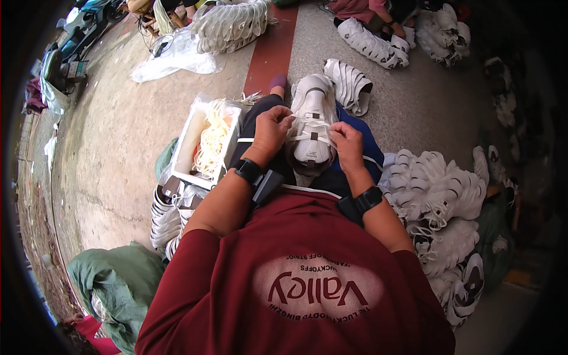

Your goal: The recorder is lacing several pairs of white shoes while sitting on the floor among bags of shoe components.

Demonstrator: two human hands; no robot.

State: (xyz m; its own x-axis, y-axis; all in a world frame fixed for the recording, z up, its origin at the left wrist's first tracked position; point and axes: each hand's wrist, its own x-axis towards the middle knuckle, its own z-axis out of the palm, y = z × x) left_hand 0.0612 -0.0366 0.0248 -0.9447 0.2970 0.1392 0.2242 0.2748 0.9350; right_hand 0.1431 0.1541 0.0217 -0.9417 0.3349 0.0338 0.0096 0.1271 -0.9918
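A white sneaker upper (310, 94) with a mesh tongue lies across my lap, between my knees. White shoelace (309, 125) crosses its front. My left hand (273, 131) is closed at the upper's left edge, with thumb and forefinger pinching a lace end. On the opposite edge my right hand (348, 142) pinches the other side of the lace, fingers bent together. Left of my thigh, a white foam box (182, 155) holds a tangle of cream laces (214, 139). Just beyond my right knee stands a row of nested white uppers (349, 86).
Heaped white uppers (435, 183) crowd my right side. Striped uppers (163, 220) and a green sack (121, 284) sit at my left. Ahead are a plastic sheet (177, 56), more nested uppers (231, 25) and another person's hand (401, 32) on uppers. Scooters stand far left.
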